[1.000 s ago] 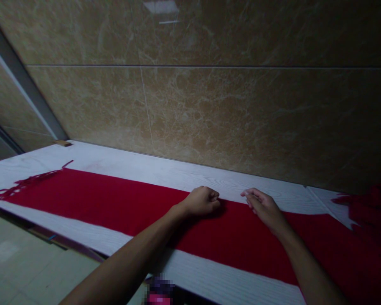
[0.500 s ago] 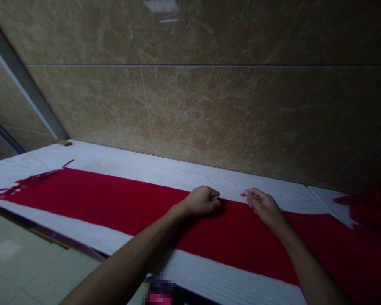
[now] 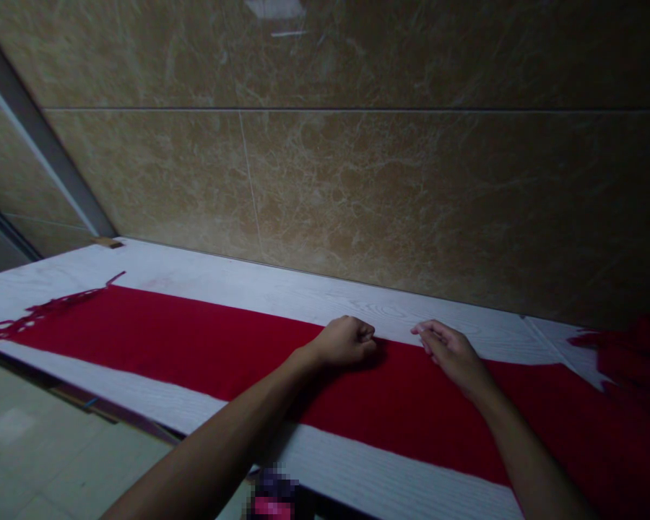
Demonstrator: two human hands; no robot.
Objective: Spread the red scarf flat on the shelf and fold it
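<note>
A long red scarf (image 3: 184, 339) lies flat along a white wood-grain table (image 3: 238, 285). Its fringed end (image 3: 27, 318) reaches the table's left edge. My left hand (image 3: 342, 341) is curled into a fist and rests on the scarf's far edge near the middle. My right hand (image 3: 448, 350) lies a short way to its right, fingers bent and pinched together at the same far edge. What either hand pinches is hard to make out, though both sit on the scarf's edge.
A brown marble-tiled wall (image 3: 357, 180) rises right behind the table. More bunched red fabric (image 3: 628, 354) lies at the right end. A tiled floor (image 3: 32, 455) shows below the table's near edge at left.
</note>
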